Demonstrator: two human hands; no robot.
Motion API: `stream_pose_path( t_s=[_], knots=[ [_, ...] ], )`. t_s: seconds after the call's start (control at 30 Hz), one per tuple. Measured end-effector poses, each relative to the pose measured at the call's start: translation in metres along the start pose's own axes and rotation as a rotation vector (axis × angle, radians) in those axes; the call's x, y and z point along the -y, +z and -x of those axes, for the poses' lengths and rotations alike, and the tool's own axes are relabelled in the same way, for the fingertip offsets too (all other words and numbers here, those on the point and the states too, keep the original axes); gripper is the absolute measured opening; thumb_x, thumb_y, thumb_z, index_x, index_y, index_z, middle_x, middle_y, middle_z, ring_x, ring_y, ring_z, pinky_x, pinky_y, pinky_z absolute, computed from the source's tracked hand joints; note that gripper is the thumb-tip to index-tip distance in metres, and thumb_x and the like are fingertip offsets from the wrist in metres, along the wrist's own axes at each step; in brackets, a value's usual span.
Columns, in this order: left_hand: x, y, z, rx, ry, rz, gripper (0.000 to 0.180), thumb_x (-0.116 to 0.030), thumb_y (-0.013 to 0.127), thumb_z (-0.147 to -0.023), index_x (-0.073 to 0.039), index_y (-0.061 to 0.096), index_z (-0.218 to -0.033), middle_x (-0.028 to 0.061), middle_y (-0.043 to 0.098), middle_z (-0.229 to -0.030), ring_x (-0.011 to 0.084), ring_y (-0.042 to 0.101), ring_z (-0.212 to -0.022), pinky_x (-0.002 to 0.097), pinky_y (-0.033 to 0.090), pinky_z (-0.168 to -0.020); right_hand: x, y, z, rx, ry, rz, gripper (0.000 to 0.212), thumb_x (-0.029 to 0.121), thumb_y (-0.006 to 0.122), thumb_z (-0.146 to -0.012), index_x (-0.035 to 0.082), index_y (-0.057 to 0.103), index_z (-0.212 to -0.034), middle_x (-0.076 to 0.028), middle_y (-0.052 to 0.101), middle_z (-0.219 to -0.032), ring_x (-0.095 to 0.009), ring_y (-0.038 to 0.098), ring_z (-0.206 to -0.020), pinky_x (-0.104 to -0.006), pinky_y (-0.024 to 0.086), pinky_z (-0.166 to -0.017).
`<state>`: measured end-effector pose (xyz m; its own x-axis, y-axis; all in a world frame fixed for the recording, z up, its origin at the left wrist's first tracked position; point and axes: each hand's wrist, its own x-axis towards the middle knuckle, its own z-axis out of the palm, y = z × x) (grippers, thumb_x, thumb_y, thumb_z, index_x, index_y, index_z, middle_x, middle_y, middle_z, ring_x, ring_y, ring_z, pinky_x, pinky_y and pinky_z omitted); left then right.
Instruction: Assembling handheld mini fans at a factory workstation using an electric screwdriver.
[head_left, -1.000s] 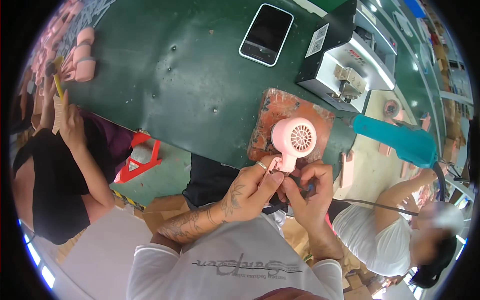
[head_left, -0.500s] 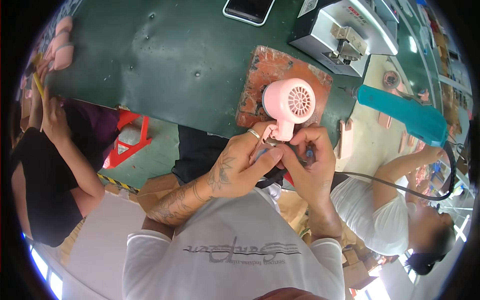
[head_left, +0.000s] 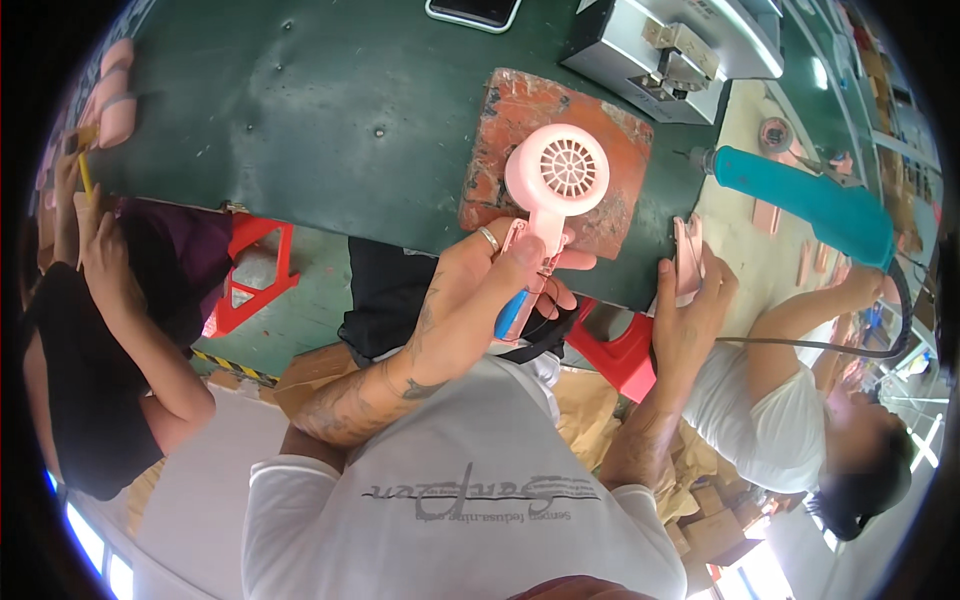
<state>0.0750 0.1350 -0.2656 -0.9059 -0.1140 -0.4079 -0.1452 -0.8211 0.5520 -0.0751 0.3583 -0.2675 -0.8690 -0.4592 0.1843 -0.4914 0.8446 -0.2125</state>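
Observation:
My left hand (head_left: pixel 470 310) is wrapped round the handle of a pink hair dryer (head_left: pixel 560 175), its round grille facing up. The dryer's handle is open along one side, with a blue cylindrical part (head_left: pixel 512 312) and thin dark wires showing in it. Beneath the dryer's head lies a worn reddish board (head_left: pixel 622 150) on the green table. At the table's right edge my right hand (head_left: pixel 690 315) has thumb and fingers on either side of a loose pink handle cover (head_left: pixel 688 250), closed on it.
A teal electric screwdriver (head_left: pixel 800 190) with a black cable lies to the right, near a co-worker's arm (head_left: pixel 800 325). Behind the board stands a grey metal device (head_left: pixel 640 75); a phone (head_left: pixel 485 10) is farther left. Another co-worker (head_left: pixel 125 300) works at left. A red stool (head_left: pixel 622 350) stands below.
My right hand has left the dryer's handle and moved right to the pink cover. My left hand still holds the dryer, its open handle and blue part now more exposed.

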Motion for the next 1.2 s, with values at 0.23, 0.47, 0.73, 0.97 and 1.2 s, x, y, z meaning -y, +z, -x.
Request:
stream_pose_path(
  t_s=[0.23,0.47,0.73,0.97,1.2],
  knots=[
    [0.015,0.021,-0.006,-0.158,0.133,0.016,0.054,-0.041,0.036,-0.11,0.003,0.048,-0.139,0.0241,0.06,-0.134,0.021,0.066,-0.098,0.0346,0.054,-0.086,0.013,-0.005,0.009,0.017,0.155,-0.235,0.04,0.019,0.078,-0.086,0.0,0.063,-0.117,-0.011,0.061,-0.102,-0.022,0.057,-0.084,-0.0326,0.044,-0.067],
    [0.028,0.031,-0.01,-0.172,0.214,0.026,0.052,-0.039,0.036,-0.11,0.002,0.041,-0.143,0.0236,0.057,-0.137,0.0232,0.066,-0.1,0.0362,0.055,-0.086,0.049,-0.019,0.028,0.1,0.18,-0.885,0.046,0.029,0.066,-0.094,-0.004,0.054,-0.125,-0.009,0.063,-0.101,-0.005,0.05,-0.068,-0.0189,0.038,-0.053],
    [0.031,0.016,-0.003,0.037,0.086,0.015,0.038,-0.031,0.038,-0.111,-0.001,0.052,-0.13,0.0115,0.064,-0.098,0.0093,0.053,-0.061,0.0233,0.041,-0.051,0.075,-0.003,-0.01,0.122,0.223,-1.385,0.046,0.025,0.061,-0.098,-0.003,0.045,-0.131,-0.007,0.057,-0.091,-0.01,0.054,-0.069,-0.0252,0.046,-0.062],
    [0.025,0.007,0.007,-0.161,0.32,0.037,0.039,-0.029,0.041,-0.11,0.002,0.051,-0.132,0.014,0.064,-0.096,0.0101,0.05,-0.054,0.0254,0.041,-0.047,0.084,0.012,-0.037,-0.034,-0.231,-0.479,0.049,0.013,0.074,-0.079,0.001,0.064,-0.125,-0.016,0.061,-0.093,-0.033,0.064,-0.079,-0.041,0.053,-0.071],
    [0.014,-0.002,0.016,-0.181,0.343,0.039,0.04,-0.028,0.041,-0.109,0.003,0.051,-0.132,0.015,0.064,-0.094,0.0103,0.05,-0.054,0.0256,0.041,-0.047,0.101,0.026,-0.046,-0.012,-0.31,-0.342,0.06,0.017,0.079,-0.078,0.005,0.06,-0.133,-0.014,0.056,-0.106,-0.031,0.062,-0.088,-0.0415,0.052,-0.073]
  ],
)
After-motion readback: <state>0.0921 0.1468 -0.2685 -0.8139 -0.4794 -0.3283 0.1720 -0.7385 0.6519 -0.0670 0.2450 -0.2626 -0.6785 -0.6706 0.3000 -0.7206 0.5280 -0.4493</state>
